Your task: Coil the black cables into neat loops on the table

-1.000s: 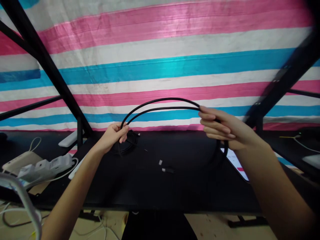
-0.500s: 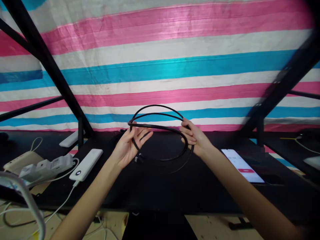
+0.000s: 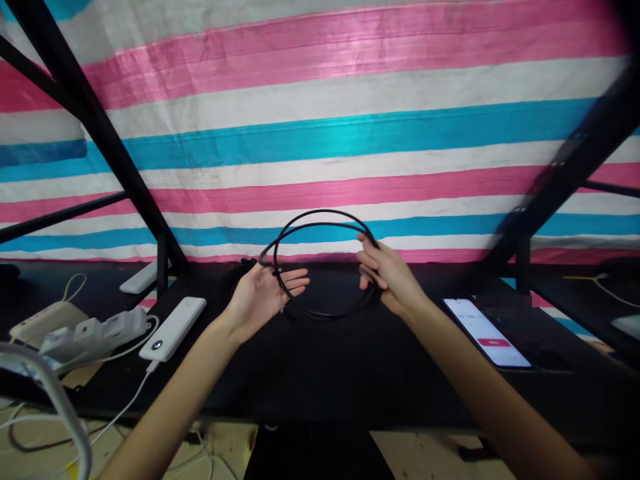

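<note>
A thin black cable (image 3: 324,211) is looped into a loose coil between my hands, above the black tabletop. My left hand (image 3: 260,297) is palm up at the coil's left side, with the cable caught at the thumb and running across the palm. Its fingers stretch out to the right, not wrapped round the loops. On the other side my right hand (image 3: 387,273) has its fingers curled round the strands. The coil's lower part is dark against the table, and its ends are hard to make out.
A white power bank (image 3: 173,328) with a plugged-in white lead lies on the left, beside a white power strip with plugs (image 3: 93,335). To the right lies a lit phone (image 3: 483,333). Black frame bars (image 3: 107,147) rise at both sides before a striped sheet (image 3: 320,153).
The coil has been drawn into fewer visible, closer loops, and the thick strand across its front has dropped away. My left hand has turned flatter, its fingers straighter. My right hand has shifted slightly.
</note>
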{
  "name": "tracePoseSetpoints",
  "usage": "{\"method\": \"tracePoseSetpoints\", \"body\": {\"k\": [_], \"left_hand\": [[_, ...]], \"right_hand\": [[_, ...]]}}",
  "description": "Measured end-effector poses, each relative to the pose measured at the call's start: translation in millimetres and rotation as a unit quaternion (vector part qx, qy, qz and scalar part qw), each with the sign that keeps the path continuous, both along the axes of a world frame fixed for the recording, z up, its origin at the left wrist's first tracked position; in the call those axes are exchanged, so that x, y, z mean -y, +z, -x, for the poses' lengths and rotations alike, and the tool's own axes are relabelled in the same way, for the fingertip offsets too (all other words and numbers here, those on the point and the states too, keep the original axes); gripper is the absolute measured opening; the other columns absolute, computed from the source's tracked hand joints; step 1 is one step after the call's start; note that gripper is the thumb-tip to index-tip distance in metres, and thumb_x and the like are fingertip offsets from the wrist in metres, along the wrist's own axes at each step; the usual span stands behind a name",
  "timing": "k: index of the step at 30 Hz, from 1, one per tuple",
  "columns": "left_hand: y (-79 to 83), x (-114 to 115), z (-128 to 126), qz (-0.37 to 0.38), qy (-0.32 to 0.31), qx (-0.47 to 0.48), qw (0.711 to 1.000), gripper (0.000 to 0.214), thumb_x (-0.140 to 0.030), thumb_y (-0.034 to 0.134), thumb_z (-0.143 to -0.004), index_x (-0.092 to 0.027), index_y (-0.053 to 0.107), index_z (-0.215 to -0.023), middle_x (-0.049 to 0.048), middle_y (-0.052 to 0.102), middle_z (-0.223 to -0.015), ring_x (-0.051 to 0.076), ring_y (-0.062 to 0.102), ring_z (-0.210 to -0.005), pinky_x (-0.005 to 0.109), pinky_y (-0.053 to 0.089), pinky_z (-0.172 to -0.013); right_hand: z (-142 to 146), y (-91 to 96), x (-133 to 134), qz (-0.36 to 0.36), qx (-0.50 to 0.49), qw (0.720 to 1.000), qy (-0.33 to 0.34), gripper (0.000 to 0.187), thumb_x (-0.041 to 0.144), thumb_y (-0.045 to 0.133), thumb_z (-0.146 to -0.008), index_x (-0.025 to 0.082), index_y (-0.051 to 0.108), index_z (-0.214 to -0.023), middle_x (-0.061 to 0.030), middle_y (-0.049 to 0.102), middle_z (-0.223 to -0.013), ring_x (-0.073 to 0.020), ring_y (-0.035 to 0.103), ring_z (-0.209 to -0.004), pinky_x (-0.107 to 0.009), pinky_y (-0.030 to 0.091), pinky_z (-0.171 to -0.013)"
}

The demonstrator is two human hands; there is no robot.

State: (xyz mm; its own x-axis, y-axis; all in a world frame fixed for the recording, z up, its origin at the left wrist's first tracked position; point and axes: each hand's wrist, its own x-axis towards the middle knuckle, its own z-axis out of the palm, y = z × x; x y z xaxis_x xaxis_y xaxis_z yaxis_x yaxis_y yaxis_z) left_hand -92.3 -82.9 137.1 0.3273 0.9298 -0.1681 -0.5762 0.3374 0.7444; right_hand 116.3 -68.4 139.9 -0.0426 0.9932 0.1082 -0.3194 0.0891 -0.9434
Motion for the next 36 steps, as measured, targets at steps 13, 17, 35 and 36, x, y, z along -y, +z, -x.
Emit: {"method": "tracePoseSetpoints", "body": {"k": [13, 17, 35, 36], "left_hand": [[-28.2, 20, -14, -0.214, 0.024, -0.127, 0.968, 0.073, -0.021, 0.067, -0.078, -0.023, 0.028, -0.14, 0.0125, 0.053, -0.132, 0.022, 0.05, -0.122, 0.037, 0.031, -0.108], [-36.0, 16, -27, -0.188, 0.065, -0.058, 0.978, 0.048, -0.024, 0.059, -0.085, -0.018, 0.041, -0.129, 0.0146, 0.059, -0.123, 0.022, 0.059, -0.111, 0.037, 0.04, -0.101], [-26.5, 0, -26, -0.132, 0.164, 0.072, 0.975, 0.028, -0.029, 0.029, -0.098, -0.017, 0.05, -0.085, -0.0109, 0.026, -0.036, 0.003, 0.025, -0.029, 0.015, 0.03, -0.043], [-27.5, 0, -28, -0.135, 0.171, 0.068, 0.974, 0.029, -0.033, 0.03, -0.097, -0.017, 0.05, -0.085, -0.0105, 0.026, -0.037, 0.004, 0.028, -0.031, 0.015, 0.03, -0.043]], "right_hand": [[11, 28.0, 27, -0.202, 0.049, 0.976, -0.06, 0.024, 0.043, 0.052, -0.088, 0.024, 0.055, -0.103, 0.0109, 0.033, -0.04, -0.004, 0.023, -0.025, -0.019, 0.019, -0.025], [17, 16.9, 25, -0.203, 0.072, 0.976, -0.031, 0.021, 0.046, 0.048, -0.089, 0.027, 0.053, -0.095, 0.0104, 0.032, -0.04, -0.0049, 0.025, -0.026, -0.02, 0.022, -0.027], [19, -24.5, 16, -0.048, 0.088, 0.99, 0.096, 0.034, 0.055, 0.043, -0.087, 0.023, 0.044, -0.098, 0.0061, 0.05, -0.056, -0.0076, 0.046, -0.044, -0.019, 0.028, -0.041], [20, -25.1, 17, -0.051, 0.068, 0.99, 0.114, 0.035, 0.056, 0.041, -0.087, 0.023, 0.044, -0.098, 0.0056, 0.051, -0.057, -0.0079, 0.047, -0.046, -0.019, 0.029, -0.042]]}}
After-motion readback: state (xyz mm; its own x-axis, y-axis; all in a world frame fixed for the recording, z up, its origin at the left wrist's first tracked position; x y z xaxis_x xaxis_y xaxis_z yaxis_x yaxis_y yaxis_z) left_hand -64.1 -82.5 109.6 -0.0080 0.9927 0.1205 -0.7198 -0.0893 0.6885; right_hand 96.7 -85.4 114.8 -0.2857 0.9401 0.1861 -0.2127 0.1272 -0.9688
